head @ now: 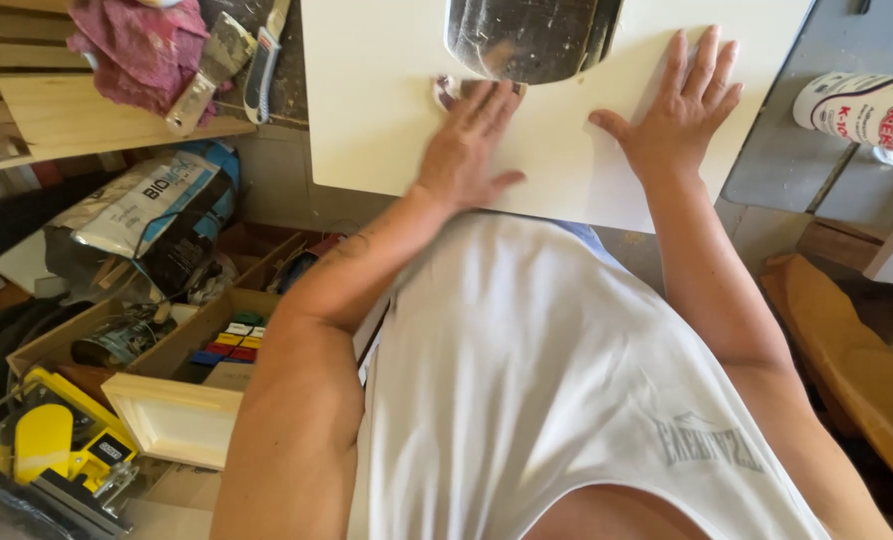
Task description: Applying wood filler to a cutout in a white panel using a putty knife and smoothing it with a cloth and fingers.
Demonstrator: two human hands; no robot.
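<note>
1. Pressing down on the cream board (387, 110), which lies flat on the bench in front of us, we have both palms on its near half.
2. Our left hand (467, 145) lies flat with the fingers together, their tips on a small pale pad or scrap (445, 92) at the rim of the shiny metal bowl (527, 35) that sits at the board's far edge; the hand is blurred, so we judge it is rubbing, and we cannot tell whether it grips the scrap or only pushes it.
3. Our right hand (682, 110) is spread wide open, fingers fanned, holding nothing and steadying the board.
4. We judge that the step in hand is rubbing the board's surface; any next stroke calls for firm bracing by the spread hand and care not to knock the bowl.
5. Outward to the left, a wooden shelf (87, 125) bears a pink rag (137, 45), a putty knife (207, 70) and a utility knife (262, 60).
6. Below lie a crumpled bag (157, 210), a wooden tray (222, 335) of small coloured pieces and a yellow power tool (47, 450); a white cartridge (857, 105) lies at the right.
</note>
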